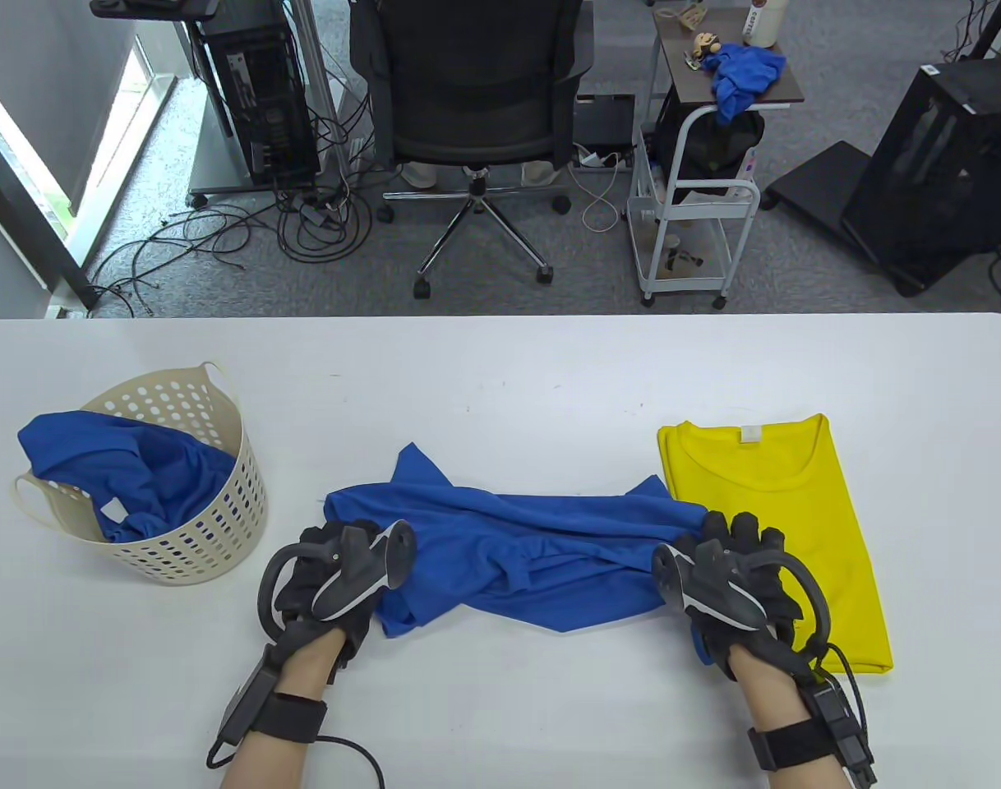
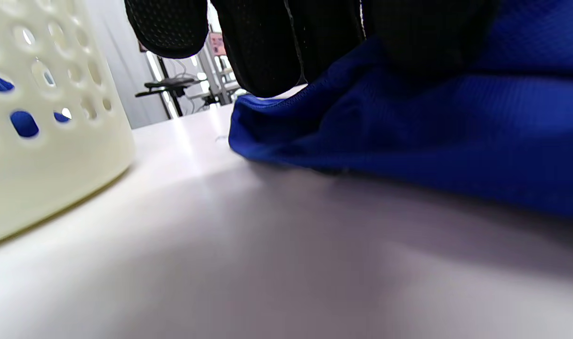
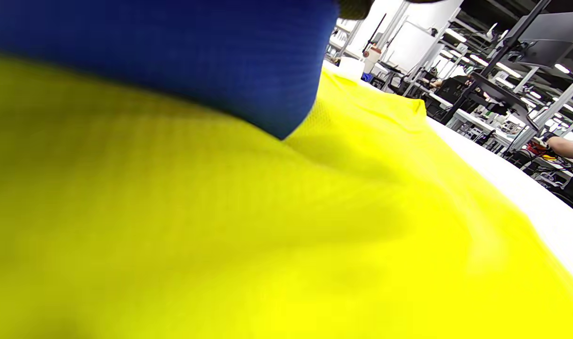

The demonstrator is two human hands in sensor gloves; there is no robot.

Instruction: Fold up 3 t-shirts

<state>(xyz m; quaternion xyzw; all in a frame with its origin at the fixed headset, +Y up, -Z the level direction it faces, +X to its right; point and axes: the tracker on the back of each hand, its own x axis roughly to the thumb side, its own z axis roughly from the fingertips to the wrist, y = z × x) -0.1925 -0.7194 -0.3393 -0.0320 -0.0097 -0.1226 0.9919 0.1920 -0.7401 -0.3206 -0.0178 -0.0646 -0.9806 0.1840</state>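
Both hands are down on the blue t-shirt [image 1: 517,559], bunched across the middle of the table [image 1: 500,370] near its front edge. The left hand [image 1: 328,583] grips its left end, and the right hand [image 1: 735,588] holds the right end, though its fingers are mostly hidden. That end overlaps the folded yellow t-shirt [image 1: 796,509] toward the right edge. Another blue shirt [image 1: 106,468] sits in the basket [image 1: 213,509] at the left.

Matt mesh-knit cloth blue t-shirt [image 1: 517,551], perforated plastic basket [image 1: 209,460], smooth white table [image 1: 500,370]
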